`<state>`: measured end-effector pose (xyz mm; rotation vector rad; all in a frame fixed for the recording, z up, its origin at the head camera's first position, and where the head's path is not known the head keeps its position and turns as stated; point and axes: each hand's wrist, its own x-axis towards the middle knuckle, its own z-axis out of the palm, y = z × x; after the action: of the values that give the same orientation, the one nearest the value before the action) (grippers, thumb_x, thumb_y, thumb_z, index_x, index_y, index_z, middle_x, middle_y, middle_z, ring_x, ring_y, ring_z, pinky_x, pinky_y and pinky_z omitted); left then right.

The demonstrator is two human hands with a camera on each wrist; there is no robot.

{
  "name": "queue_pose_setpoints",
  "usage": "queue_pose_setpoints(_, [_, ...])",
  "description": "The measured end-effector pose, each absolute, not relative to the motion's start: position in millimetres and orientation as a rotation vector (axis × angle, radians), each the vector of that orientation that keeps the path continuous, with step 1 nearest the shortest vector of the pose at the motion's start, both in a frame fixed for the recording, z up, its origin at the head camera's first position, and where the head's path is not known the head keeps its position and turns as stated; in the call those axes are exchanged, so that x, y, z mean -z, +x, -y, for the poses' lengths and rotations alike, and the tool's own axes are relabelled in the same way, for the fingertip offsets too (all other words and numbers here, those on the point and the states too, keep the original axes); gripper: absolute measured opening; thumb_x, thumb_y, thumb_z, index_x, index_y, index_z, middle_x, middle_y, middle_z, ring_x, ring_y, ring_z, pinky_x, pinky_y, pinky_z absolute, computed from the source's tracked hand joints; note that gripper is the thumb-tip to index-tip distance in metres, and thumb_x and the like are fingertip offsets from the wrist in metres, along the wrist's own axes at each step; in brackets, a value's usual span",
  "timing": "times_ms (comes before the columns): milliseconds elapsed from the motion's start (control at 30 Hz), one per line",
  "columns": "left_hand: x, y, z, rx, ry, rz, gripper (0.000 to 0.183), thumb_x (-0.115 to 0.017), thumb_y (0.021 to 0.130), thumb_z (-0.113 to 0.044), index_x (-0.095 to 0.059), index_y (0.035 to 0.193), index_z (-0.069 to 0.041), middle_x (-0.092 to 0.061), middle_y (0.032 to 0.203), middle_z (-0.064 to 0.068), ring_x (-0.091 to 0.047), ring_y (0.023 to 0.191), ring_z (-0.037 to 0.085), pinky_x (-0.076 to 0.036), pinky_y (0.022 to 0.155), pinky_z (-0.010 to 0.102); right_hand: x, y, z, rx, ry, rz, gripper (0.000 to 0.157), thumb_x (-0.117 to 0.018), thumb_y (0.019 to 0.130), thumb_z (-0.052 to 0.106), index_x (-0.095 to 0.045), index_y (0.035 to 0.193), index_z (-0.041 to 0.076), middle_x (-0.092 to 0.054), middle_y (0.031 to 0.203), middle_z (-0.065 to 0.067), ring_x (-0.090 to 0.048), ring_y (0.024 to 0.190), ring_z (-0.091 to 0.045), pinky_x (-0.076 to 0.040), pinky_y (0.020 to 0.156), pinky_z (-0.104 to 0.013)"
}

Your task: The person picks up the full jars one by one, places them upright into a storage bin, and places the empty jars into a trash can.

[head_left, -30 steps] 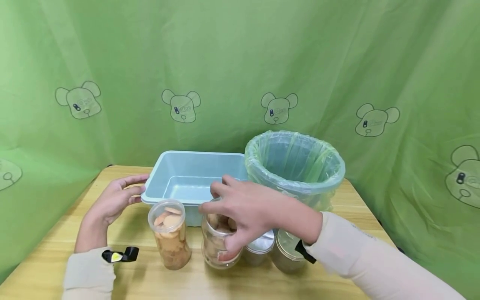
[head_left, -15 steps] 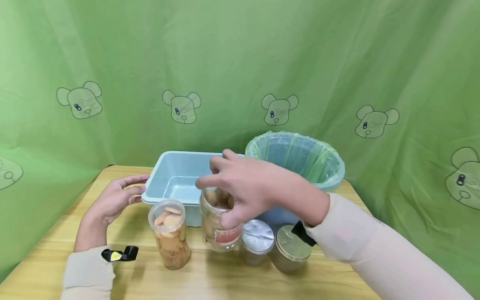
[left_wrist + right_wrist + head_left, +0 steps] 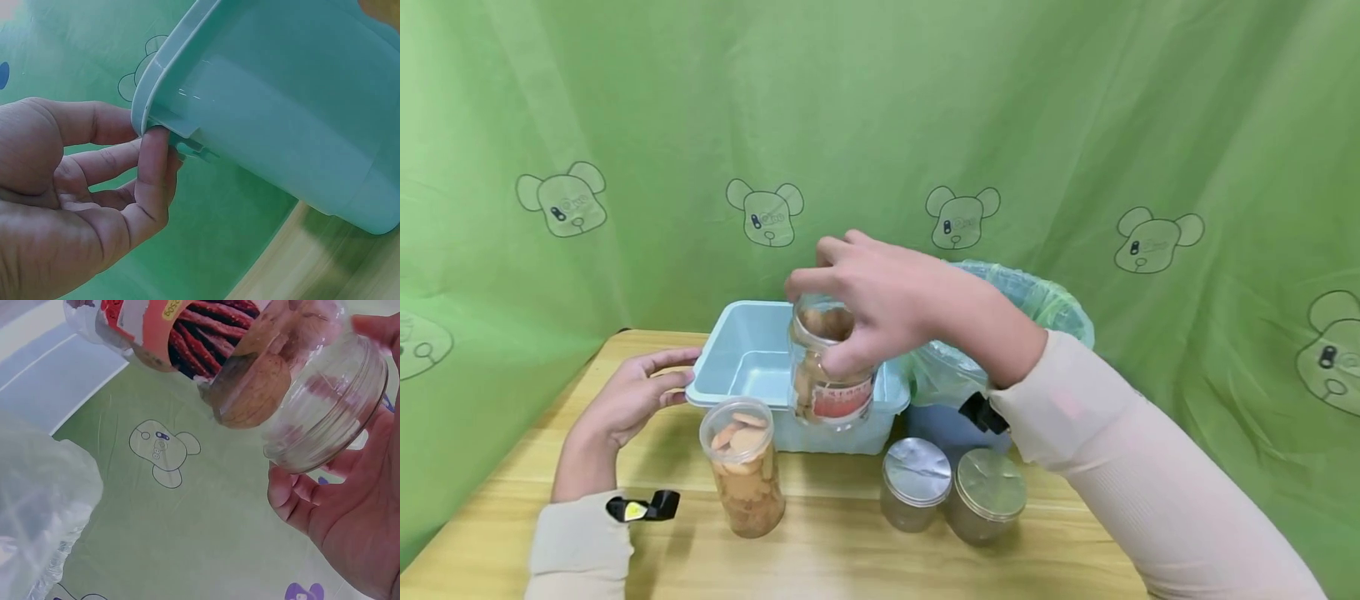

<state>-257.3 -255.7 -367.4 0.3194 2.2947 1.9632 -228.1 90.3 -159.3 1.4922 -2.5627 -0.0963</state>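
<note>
My right hand (image 3: 891,300) grips a clear plastic jar (image 3: 835,400) round its mouth from above. The jar hangs upright in front of the light blue basin (image 3: 861,442), overlapping its front rim in the head view. In the right wrist view, brown walnut-like pieces (image 3: 253,390) show inside, beside a red label (image 3: 206,337); the fingers (image 3: 287,500) curl at the glassy neck. My left hand (image 3: 628,396) pinches the basin's left rim (image 3: 147,100) between thumb and fingers. A tall clear canister of flat orange-brown crackers (image 3: 748,479) stands before the basin.
Two lidded tubs stand at front right, one silver-topped (image 3: 917,471), one with a yellowish lid (image 3: 992,483). Behind my right forearm is a bin lined with a green bag (image 3: 1052,308). The wooden table (image 3: 827,558) ends at a green curtain (image 3: 865,100).
My right hand has raised the jar off the table and moved it up and away, to the basin's front rim. Both lidded tubs are now uncovered to view. The left hand stays put.
</note>
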Motion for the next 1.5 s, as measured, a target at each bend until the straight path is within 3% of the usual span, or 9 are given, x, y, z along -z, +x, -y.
queue_pose_setpoints(433, [368.5, -258.7, 256.2, -1.975, 0.316, -2.287, 0.054, -0.057, 0.104, -0.007, -0.038, 0.15, 0.012, -0.041, 0.15, 0.032, -0.068, 0.103, 0.012, -0.058, 0.09, 0.027, 149.1, -249.9, -77.7, 0.136, 1.363, 2.659, 0.056, -0.067, 0.078, 0.048, -0.061, 0.131, 0.03, -0.051, 0.106, -0.004, -0.045, 0.092, -0.026, -0.041, 0.074, -0.037])
queue_pose_setpoints(667, [369.4, -258.0, 256.8, -1.973, 0.302, -2.284, 0.055, -0.057, 0.104, -0.009, -0.038, 0.151, 0.011, -0.04, 0.152, 0.031, -0.068, 0.108, 0.015, -0.057, 0.091, 0.026, 156.1, -267.7, -74.5, 0.152, 1.289, 2.72, 0.056, -0.067, 0.081, 0.049, -0.058, 0.133, 0.031, -0.05, 0.112, -0.005, -0.044, 0.096, -0.027, -0.042, 0.077, -0.038])
queue_pose_setpoints(1500, [369.1, -260.3, 257.4, -1.961, 0.3, -2.306, 0.052, -0.055, 0.104, -0.007, -0.039, 0.149, 0.014, -0.04, 0.153, 0.031, -0.067, 0.106, 0.013, -0.057, 0.091, 0.025, 222.8, -307.1, -56.3, 0.102, 1.025, 3.052, 0.066, -0.074, 0.078, 0.048, -0.049, 0.136, 0.03, -0.042, 0.132, -0.007, -0.037, 0.111, -0.032, -0.051, 0.076, -0.043])
